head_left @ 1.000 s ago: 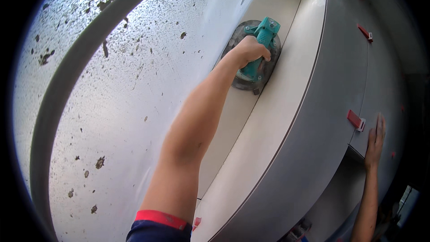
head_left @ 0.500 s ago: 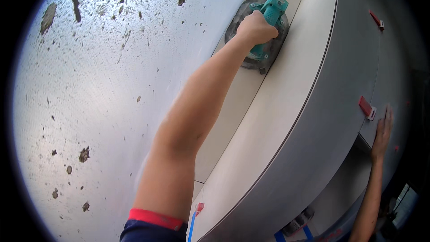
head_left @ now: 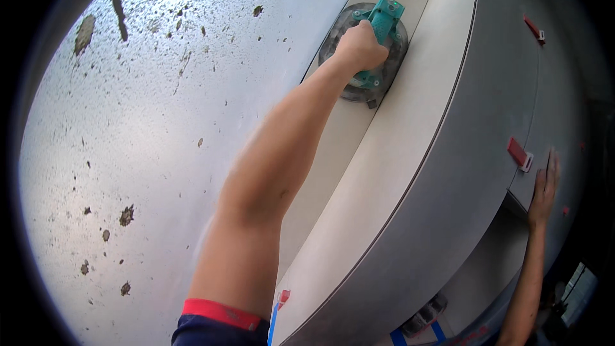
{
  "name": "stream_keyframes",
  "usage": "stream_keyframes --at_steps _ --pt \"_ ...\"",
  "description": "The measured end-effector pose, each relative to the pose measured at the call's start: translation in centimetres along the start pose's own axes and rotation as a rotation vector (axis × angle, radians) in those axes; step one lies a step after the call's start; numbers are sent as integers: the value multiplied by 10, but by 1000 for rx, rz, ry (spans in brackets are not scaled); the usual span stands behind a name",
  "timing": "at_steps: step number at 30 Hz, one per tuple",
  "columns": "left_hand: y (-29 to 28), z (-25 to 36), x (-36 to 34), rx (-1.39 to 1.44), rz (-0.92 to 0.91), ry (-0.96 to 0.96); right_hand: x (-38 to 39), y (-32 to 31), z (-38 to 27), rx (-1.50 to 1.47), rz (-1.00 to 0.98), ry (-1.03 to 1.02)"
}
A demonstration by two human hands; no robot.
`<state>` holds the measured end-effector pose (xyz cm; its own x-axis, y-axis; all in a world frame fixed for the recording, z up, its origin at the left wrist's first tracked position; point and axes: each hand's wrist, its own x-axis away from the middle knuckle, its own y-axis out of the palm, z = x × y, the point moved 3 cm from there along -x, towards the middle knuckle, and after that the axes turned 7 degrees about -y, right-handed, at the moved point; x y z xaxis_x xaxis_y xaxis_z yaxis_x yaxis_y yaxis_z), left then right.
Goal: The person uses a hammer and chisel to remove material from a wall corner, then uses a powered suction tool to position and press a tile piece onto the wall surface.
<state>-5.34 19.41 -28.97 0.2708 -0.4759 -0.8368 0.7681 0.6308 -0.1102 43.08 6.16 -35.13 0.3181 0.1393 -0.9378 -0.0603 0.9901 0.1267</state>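
Observation:
My left hand [head_left: 362, 46] is wrapped around the teal handle of a tile vibrator [head_left: 386, 18] with a round grey suction pad. The pad lies against a narrow pale tile strip [head_left: 333, 173] beside a glossy, stained pane [head_left: 160, 128]. A small green light shows at the handle's end. Over on the right, my right hand [head_left: 543, 193] lies flat with its fingers stretched out on a large grey tile [head_left: 442, 173]. Close to those fingers, a red levelling wedge [head_left: 517, 152] sits in a white clip at a tile joint.
Another red wedge [head_left: 532, 27] sits farther up the same joint, and one more [head_left: 283, 296] is at the lower middle near blue tape. A dark opening [head_left: 493, 250] breaks the tiles at lower right. Inside it, a clear container [head_left: 428, 315] stands by blue strips.
My left hand and the tile vibrator have shifted slightly left and down in the picture. The view has turned a little. My right hand stays flat on the tile.

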Motion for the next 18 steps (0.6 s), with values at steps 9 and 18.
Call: stream_keyframes --at_steps 9,18 --pt "-2 0 1 12 -2 -7 -1 -3 -8 -55 -1 33" --pt "0 -6 -3 31 20 24 -1 -4 -17 -76 5 77"
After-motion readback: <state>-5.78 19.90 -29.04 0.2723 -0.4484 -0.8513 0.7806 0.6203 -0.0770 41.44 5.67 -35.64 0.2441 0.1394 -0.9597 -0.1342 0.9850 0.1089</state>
